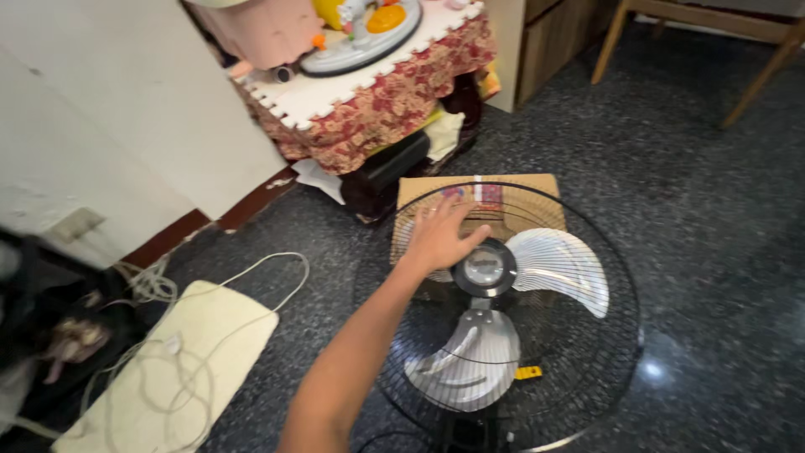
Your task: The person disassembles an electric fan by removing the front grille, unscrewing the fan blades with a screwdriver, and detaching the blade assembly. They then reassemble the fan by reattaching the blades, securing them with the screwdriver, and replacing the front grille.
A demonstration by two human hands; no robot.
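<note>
**Grille blocks the blades, open floor at three o'clock**

The left hand (pixel 440 235) lies flat on the fan's wire grille (pixel 579 369), which shuts off the blades (pixel 562 264) and hub (pixel 486 268). At twelve o'clock a cardboard box (pixel 428 191) crowds in, the draped table (pixel 377 117) behind it. Nine o'clock: tangled white cords (pixel 168 369) on a cream pad (pixel 226 323). Three o'clock, dark speckled floor (pixel 713 235) lies open.

A round electric fan with a black wire-mesh guard (pixel 587 369), translucent silvery blades and a dark central hub stands on the speckled floor. It faces upward, just in front of a cardboard box, and an open palm lies flat on the mesh beside the hub.
</note>
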